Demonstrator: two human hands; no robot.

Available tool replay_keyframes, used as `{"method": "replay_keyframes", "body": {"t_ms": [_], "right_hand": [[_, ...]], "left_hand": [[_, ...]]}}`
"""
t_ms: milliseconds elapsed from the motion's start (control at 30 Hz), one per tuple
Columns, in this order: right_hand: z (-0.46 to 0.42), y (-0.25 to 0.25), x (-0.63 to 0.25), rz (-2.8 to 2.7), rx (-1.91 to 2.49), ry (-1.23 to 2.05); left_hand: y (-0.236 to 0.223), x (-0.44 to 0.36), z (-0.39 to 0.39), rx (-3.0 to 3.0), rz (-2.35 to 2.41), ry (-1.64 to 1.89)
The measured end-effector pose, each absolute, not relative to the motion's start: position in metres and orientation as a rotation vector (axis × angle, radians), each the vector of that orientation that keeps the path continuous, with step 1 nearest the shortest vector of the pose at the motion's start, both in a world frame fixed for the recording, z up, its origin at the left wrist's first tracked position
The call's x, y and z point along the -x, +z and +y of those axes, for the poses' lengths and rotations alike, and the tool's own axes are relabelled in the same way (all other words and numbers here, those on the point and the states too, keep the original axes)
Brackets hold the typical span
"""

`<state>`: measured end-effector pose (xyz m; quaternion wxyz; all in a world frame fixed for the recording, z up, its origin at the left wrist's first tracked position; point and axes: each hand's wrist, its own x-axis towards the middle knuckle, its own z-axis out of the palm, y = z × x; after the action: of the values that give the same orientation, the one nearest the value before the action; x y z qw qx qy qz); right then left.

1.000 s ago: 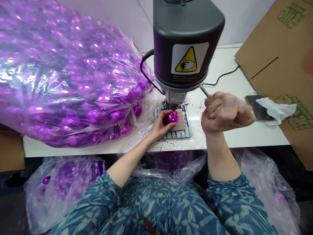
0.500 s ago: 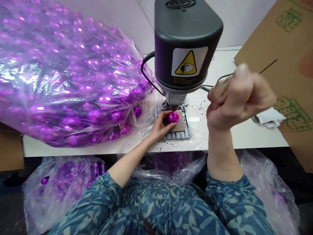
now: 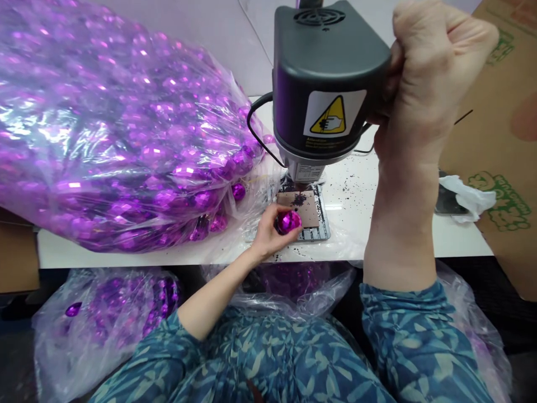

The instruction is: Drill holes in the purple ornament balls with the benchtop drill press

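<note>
My left hand (image 3: pixel 269 230) pinches a shiny purple faceted ball (image 3: pixel 289 222) between thumb and fingers. The ball sits over the front left part of a square brown board (image 3: pixel 308 210), on the slotted grey base (image 3: pixel 323 231) of a drill press. Dark shavings lie on the board under the spindle. The black motor head of the drill press (image 3: pixel 327 61) stands above, with a yellow warning label. To its right, my right hand (image 3: pixel 432 67) is raised in a fist around the press lever, whose grip is hidden by the fingers.
A big clear bag of purple balls (image 3: pixel 126 129) fills the left of the white table (image 3: pixel 344 212). Plastic bags (image 3: pixel 104 313) hang below the front edge. At right stand a cardboard box (image 3: pixel 503 168) and a phone-like dark object under a white tissue (image 3: pixel 470 196).
My right fist has risen and moved up and away beside the motor head. My left hand has drawn the ball from under the spindle toward the front left, uncovering shavings.
</note>
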<state>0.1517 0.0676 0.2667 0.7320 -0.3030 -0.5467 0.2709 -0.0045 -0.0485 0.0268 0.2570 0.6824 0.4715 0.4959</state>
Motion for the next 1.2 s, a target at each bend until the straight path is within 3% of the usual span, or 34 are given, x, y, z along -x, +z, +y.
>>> {"method": "replay_keyframes", "body": {"t_ms": [100,200,300,400,600,733,900,1033,1200], "right_hand": [[0.069,0.266,-0.152,-1.181,0.614,0.582],[0.067,0.266,-0.152,-1.185,0.637,0.555],[0.067,0.266,-0.151,-1.197,0.627,0.533],[0.069,0.265,-0.151,-1.185,0.608,0.531],[0.068,0.266,-0.153,-1.210,0.653,0.499],[0.069,0.265,-0.153,-1.195,0.656,0.492],[0.068,0.267,-0.152,-1.200,0.676,0.493],[0.064,0.268,-0.152,-1.204,0.654,0.506],[0.062,0.264,-0.153,-1.202,0.615,0.543]], "left_hand": [[0.033,0.014,-0.078,-2.183,1.064,1.073],[0.036,0.029,-0.083,-2.331,0.956,1.099],[0.037,0.058,-0.052,-2.256,1.310,1.244],[0.033,0.089,-0.003,-2.119,1.784,1.112],[0.020,0.113,0.048,-1.969,1.949,1.031],[0.041,0.107,0.030,-1.961,1.764,1.083],[0.066,0.076,-0.010,-1.590,1.195,1.290],[0.059,0.052,-0.021,-1.260,0.973,1.202],[0.035,0.036,-0.013,-1.208,1.056,1.257]]}}
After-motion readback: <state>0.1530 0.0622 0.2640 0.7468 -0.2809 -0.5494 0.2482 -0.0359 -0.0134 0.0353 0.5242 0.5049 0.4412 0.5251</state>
